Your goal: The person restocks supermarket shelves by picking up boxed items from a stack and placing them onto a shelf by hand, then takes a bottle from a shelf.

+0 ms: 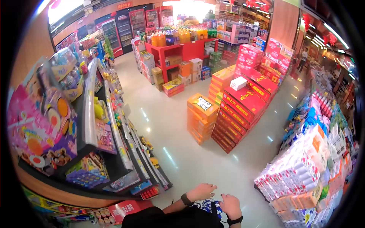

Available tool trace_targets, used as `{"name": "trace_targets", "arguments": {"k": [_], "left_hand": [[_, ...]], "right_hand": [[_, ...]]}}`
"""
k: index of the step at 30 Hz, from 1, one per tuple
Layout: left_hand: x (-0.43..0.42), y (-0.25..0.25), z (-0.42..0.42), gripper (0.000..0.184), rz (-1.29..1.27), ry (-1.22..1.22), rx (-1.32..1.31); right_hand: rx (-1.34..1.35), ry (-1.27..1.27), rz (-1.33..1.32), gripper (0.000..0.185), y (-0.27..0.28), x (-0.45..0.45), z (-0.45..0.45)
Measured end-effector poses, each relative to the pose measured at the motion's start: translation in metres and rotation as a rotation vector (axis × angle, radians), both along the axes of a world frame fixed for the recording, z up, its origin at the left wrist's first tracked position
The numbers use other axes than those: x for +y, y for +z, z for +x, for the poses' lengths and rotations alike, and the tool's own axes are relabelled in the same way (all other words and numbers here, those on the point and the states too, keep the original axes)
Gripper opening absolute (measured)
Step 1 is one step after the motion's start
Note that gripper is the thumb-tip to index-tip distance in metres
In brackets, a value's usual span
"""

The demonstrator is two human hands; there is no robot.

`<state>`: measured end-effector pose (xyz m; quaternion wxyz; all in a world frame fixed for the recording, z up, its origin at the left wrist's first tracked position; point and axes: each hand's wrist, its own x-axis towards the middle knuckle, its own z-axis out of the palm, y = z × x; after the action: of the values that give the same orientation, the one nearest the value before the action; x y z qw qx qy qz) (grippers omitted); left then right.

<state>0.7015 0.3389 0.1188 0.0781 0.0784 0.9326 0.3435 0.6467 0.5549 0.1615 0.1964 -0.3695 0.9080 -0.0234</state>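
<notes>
Black clothing [171, 219] is right up against the camera, with both bare hands just past it. Left hand [201, 192] looks loosely spread, fingers pointing right, nothing visible in it. Right hand [231, 207] has its fingers kinda bent toward the left one; can't tell if it's got hold of anything. The blue-and-white patterned cloth [210, 206] sits between and below them, on the left hand's near side and the right hand's left. It's super close to both, so no clear winner, and its long axis is too covered to call. Further out: snack shelves [90, 110] on the left, wrapped paper-roll packs [294, 176] on the right. Orange cartons [201, 117] and red cartons [237, 114] block the way straight ahead, well apart from the hands.
</notes>
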Motion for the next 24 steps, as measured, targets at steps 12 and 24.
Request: {"name": "trace_targets", "arguments": {"k": [12,24], "left_hand": [[-0.086,-0.037,-0.165,0.033,0.11,-0.027,-0.191],[-0.166,0.02,-0.404,0.044,0.012,0.114,0.001]], "right_hand": [[-0.188,0.081,-0.221,0.035,-0.052,-0.082,-0.202],[0.083,0.055,-0.26,0.032,-0.02,-0.159,-0.466]]}}
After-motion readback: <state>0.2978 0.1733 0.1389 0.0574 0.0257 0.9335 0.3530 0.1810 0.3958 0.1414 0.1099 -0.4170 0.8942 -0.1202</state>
